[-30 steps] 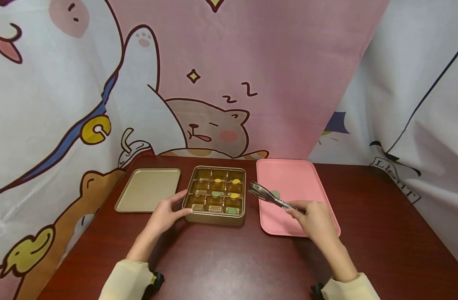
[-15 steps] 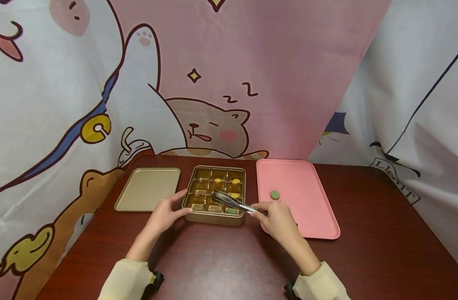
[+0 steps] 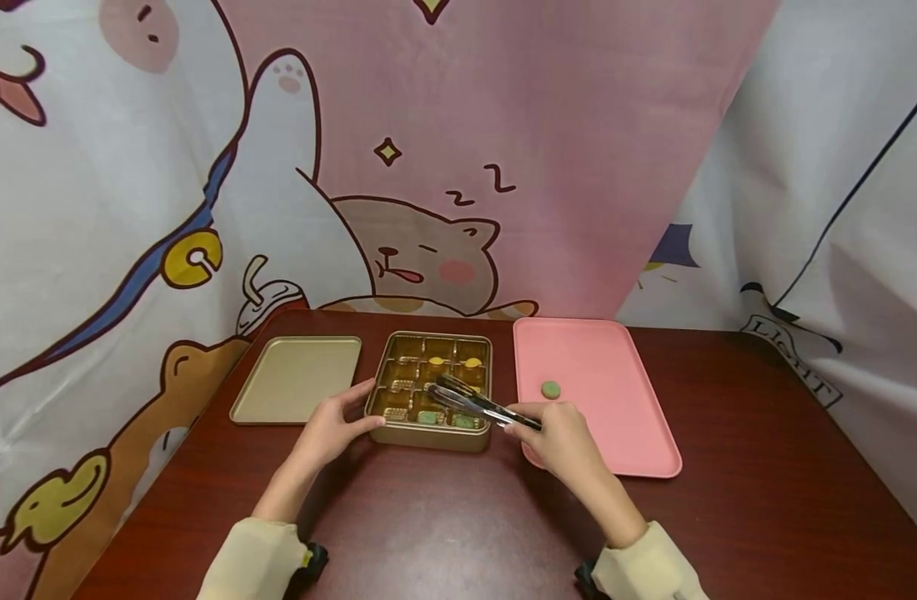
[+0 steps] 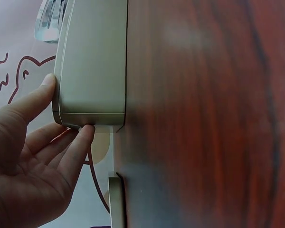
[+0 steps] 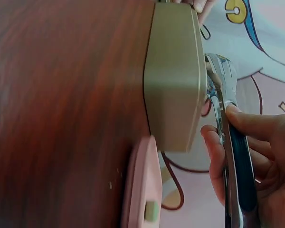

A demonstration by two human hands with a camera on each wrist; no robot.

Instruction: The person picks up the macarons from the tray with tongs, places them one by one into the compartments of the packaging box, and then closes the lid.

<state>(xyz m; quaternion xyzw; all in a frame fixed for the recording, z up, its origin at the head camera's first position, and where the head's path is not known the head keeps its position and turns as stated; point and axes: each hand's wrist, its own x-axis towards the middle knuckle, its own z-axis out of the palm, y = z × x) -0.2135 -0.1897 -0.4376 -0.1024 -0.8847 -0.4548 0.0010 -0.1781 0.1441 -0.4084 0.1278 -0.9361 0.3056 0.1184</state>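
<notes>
A gold tin box [image 3: 428, 437] with a clear divided insert stands mid-table. Round green pieces [image 3: 428, 417] lie in its front-middle and front-right compartments; yellow pieces [image 3: 473, 362] sit farther back. My left hand [image 3: 337, 429] holds the box's left front corner, thumb at the rim and fingers against the side, as the left wrist view [image 4: 42, 152] shows. Metal tongs [image 3: 481, 406], their tips spread above the insert, are gripped in my right hand [image 3: 558, 440] at the box's right side. They partly cover the middle compartments. Nothing is visible between the tips.
Right of the box lies a pink tray [image 3: 616, 375] with one round green piece [image 3: 551, 390] on it. A flat gold lid-like tray [image 3: 297, 379] rests to the left. A printed cloth [image 3: 578, 167] hangs behind the dark wooden table [image 3: 428, 533].
My right hand has brought the tongs leftward from beside the pink tray to over the box. The tongs have spread, and a green piece now shows in the front-middle compartment. My left hand stays put.
</notes>
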